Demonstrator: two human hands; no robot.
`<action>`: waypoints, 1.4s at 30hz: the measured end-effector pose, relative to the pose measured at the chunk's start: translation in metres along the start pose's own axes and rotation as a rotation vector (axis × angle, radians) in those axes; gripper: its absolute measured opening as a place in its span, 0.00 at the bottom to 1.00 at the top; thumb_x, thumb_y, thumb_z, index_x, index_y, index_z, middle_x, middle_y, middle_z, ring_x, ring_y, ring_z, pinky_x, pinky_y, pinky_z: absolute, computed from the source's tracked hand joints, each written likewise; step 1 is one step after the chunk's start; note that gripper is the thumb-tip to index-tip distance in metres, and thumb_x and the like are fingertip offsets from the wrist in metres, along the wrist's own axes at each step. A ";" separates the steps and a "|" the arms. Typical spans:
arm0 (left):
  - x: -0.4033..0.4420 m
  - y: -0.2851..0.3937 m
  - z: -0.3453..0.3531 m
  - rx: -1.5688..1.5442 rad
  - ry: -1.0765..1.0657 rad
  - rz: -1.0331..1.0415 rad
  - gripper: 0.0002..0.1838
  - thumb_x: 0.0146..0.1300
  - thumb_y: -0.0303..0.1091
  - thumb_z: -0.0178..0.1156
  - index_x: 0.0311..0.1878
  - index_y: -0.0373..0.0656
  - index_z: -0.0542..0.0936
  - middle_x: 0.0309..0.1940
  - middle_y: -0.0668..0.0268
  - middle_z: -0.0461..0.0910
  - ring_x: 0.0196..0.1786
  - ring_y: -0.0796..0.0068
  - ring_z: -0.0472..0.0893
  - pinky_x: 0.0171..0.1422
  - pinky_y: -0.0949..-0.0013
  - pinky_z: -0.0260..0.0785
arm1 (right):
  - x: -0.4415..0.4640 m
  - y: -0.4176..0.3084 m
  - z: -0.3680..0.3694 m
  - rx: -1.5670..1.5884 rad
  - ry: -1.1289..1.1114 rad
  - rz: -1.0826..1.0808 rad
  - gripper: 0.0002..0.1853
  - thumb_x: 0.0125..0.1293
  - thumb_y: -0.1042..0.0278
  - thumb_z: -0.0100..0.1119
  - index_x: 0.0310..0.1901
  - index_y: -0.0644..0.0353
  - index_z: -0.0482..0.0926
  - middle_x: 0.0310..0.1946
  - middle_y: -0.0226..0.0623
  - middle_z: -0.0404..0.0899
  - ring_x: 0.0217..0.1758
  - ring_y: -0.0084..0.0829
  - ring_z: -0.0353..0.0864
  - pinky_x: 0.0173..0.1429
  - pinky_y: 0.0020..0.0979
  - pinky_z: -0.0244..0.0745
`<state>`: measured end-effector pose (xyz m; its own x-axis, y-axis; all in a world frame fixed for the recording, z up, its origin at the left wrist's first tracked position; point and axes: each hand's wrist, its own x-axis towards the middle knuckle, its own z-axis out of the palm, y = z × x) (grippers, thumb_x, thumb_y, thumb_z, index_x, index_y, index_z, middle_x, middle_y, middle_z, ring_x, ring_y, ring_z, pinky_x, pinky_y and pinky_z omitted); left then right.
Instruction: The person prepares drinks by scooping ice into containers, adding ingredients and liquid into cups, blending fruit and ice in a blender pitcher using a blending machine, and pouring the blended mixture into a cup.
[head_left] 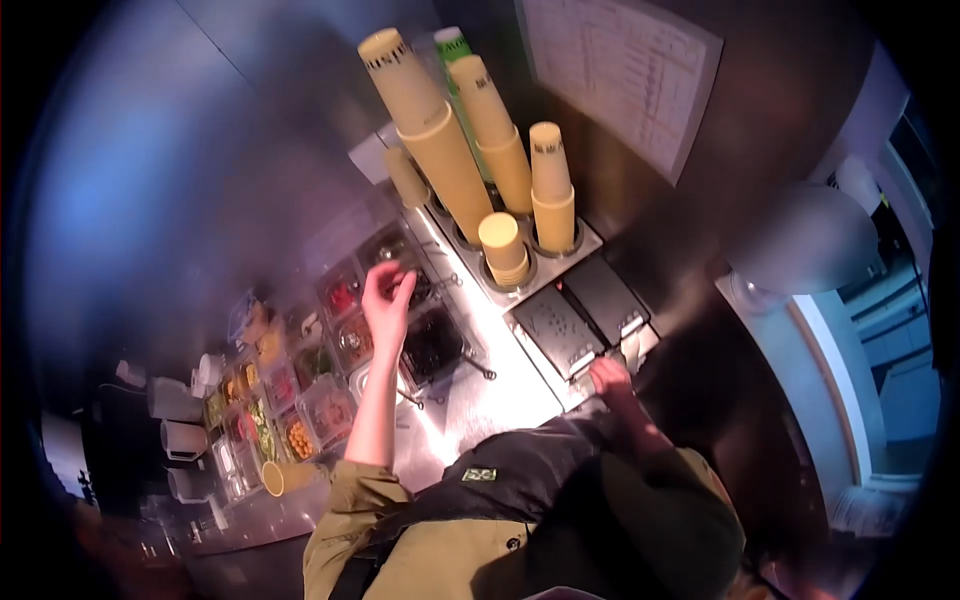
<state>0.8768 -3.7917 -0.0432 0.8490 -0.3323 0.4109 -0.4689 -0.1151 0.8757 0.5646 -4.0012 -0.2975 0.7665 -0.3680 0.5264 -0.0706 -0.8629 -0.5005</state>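
Above the inset food containers (345, 340) my left hand (388, 298) hovers, thumb and fingers curled toward each other in a pinch. What they hold, if anything, is too small to make out. A bin of dark food (432, 345) lies just to the right of that wrist, with tong handles (482, 368) sticking out. My right hand (610, 380) is closed at the near edge of two black lids (560, 328), beside a pale crumpled thing (632, 350). Whatever is in its fingers is hidden.
Tall stacks of yellow paper cups (445, 160) stand in a metal holder (585, 243) beyond the lids. A single cup (285, 477) lies near the left end of the counter (500, 385). White containers (185, 440) line the far left. A printed sheet (625, 75) hangs behind.
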 end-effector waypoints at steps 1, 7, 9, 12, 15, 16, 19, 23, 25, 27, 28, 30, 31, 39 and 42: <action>0.025 0.023 0.015 -0.013 -0.006 0.072 0.15 0.55 0.28 0.66 0.45 0.39 0.74 0.35 0.70 0.75 0.36 0.82 0.74 0.44 0.79 0.68 | 0.007 -0.007 -0.010 0.028 -0.011 0.020 0.02 0.52 0.73 0.59 0.28 0.60 0.78 0.29 0.37 0.76 0.33 0.37 0.77 0.39 0.33 0.73; 0.143 0.151 0.059 0.122 0.128 0.555 0.21 0.52 0.34 0.67 0.47 0.39 0.73 0.46 0.60 0.72 0.50 0.70 0.73 0.51 0.68 0.68 | 0.015 -0.011 -0.027 0.113 -0.018 -0.004 0.06 0.50 0.77 0.63 0.32 0.61 0.79 0.31 0.38 0.78 0.33 0.39 0.79 0.37 0.34 0.76; 0.177 0.174 0.062 0.261 0.236 0.684 0.24 0.52 0.37 0.68 0.50 0.38 0.73 0.49 0.59 0.71 0.53 0.68 0.72 0.54 0.66 0.68 | 0.016 -0.014 -0.029 0.106 -0.017 0.024 0.07 0.50 0.77 0.60 0.33 0.59 0.79 0.33 0.35 0.78 0.35 0.37 0.79 0.39 0.33 0.76; 0.214 0.195 0.070 0.463 0.354 0.830 0.27 0.51 0.40 0.69 0.52 0.38 0.73 0.52 0.58 0.70 0.54 0.66 0.72 0.54 0.65 0.68 | 0.007 -0.006 -0.018 0.100 -0.019 0.063 0.07 0.48 0.76 0.60 0.32 0.55 0.79 0.32 0.32 0.78 0.35 0.34 0.79 0.40 0.31 0.75; 0.200 0.203 0.090 0.513 0.328 0.994 0.27 0.51 0.38 0.68 0.53 0.39 0.72 0.50 0.57 0.72 0.52 0.65 0.74 0.52 0.66 0.69 | 0.008 0.000 -0.010 0.096 -0.011 0.019 0.04 0.50 0.72 0.61 0.28 0.55 0.76 0.27 0.32 0.73 0.31 0.34 0.76 0.37 0.32 0.73; 0.188 0.203 0.103 0.492 0.279 1.037 0.27 0.52 0.37 0.68 0.54 0.40 0.72 0.50 0.58 0.73 0.51 0.65 0.75 0.51 0.67 0.69 | 0.008 0.002 -0.011 0.132 -0.046 0.021 0.06 0.50 0.74 0.64 0.30 0.60 0.77 0.29 0.36 0.76 0.31 0.39 0.77 0.36 0.35 0.74; 0.153 0.154 0.158 0.488 -0.424 0.866 0.27 0.53 0.36 0.66 0.56 0.42 0.70 0.49 0.59 0.74 0.47 0.65 0.77 0.48 0.67 0.71 | 0.010 0.001 -0.015 0.131 -0.078 0.027 0.05 0.50 0.75 0.63 0.30 0.60 0.77 0.29 0.37 0.76 0.33 0.40 0.77 0.38 0.35 0.73; 0.160 0.066 0.222 0.598 -0.534 0.680 0.32 0.54 0.45 0.65 0.58 0.39 0.67 0.46 0.53 0.75 0.46 0.62 0.78 0.48 0.65 0.72 | 0.013 0.002 -0.015 0.180 -0.075 0.014 0.05 0.50 0.76 0.62 0.29 0.61 0.76 0.29 0.37 0.75 0.33 0.40 0.76 0.40 0.35 0.71; 0.172 0.039 0.245 0.565 -0.517 0.681 0.35 0.54 0.49 0.65 0.59 0.37 0.67 0.47 0.49 0.75 0.45 0.63 0.79 0.47 0.64 0.72 | 0.016 -0.001 -0.018 0.170 -0.067 0.023 0.05 0.50 0.76 0.62 0.30 0.61 0.76 0.29 0.38 0.75 0.34 0.40 0.76 0.40 0.35 0.71; 0.183 0.015 0.264 0.527 -0.474 0.684 0.34 0.54 0.52 0.64 0.53 0.33 0.69 0.42 0.48 0.77 0.41 0.63 0.80 0.44 0.65 0.72 | 0.016 -0.005 -0.022 0.174 -0.062 0.035 0.06 0.50 0.77 0.62 0.31 0.61 0.76 0.29 0.38 0.75 0.34 0.40 0.76 0.40 0.35 0.71; 0.184 0.017 0.267 0.509 -0.453 0.686 0.33 0.54 0.53 0.64 0.51 0.32 0.71 0.40 0.47 0.78 0.39 0.64 0.80 0.42 0.65 0.72 | 0.015 -0.005 -0.020 0.156 -0.069 0.041 0.06 0.50 0.76 0.62 0.31 0.61 0.76 0.29 0.38 0.74 0.34 0.40 0.75 0.40 0.35 0.70; 0.193 0.018 0.270 0.510 -0.635 0.386 0.28 0.54 0.53 0.65 0.35 0.32 0.73 0.26 0.55 0.79 0.30 0.65 0.79 0.36 0.64 0.70 | 0.013 -0.003 -0.018 0.155 -0.073 0.043 0.06 0.51 0.76 0.62 0.31 0.61 0.76 0.29 0.38 0.74 0.34 0.40 0.76 0.40 0.35 0.71; 0.195 0.016 0.270 0.493 -0.596 0.420 0.27 0.54 0.53 0.65 0.32 0.33 0.73 0.23 0.57 0.78 0.28 0.65 0.79 0.35 0.64 0.70 | 0.013 -0.004 -0.018 0.151 -0.073 0.042 0.06 0.51 0.76 0.62 0.31 0.61 0.76 0.29 0.38 0.75 0.34 0.40 0.76 0.40 0.35 0.71; 0.196 0.118 0.234 0.538 -0.188 0.693 0.33 0.44 0.59 0.68 0.33 0.33 0.74 0.33 0.50 0.75 0.37 0.51 0.76 0.40 0.57 0.70 | 0.015 -0.008 -0.021 0.189 -0.032 0.057 0.05 0.49 0.78 0.59 0.30 0.61 0.75 0.28 0.36 0.73 0.33 0.38 0.74 0.39 0.36 0.69; 0.185 0.157 0.208 0.499 -0.080 0.703 0.34 0.43 0.59 0.69 0.38 0.33 0.76 0.36 0.51 0.75 0.40 0.53 0.76 0.45 0.59 0.70 | 0.009 -0.003 -0.014 0.175 -0.038 0.061 0.05 0.50 0.77 0.59 0.30 0.61 0.76 0.29 0.36 0.73 0.34 0.39 0.75 0.40 0.36 0.70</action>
<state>0.9094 -4.0664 0.1180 0.3108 -0.5435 0.7797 -0.9468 -0.2493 0.2036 0.5633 -4.0065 -0.2813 0.7879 -0.4020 0.4666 -0.0084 -0.7646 -0.6445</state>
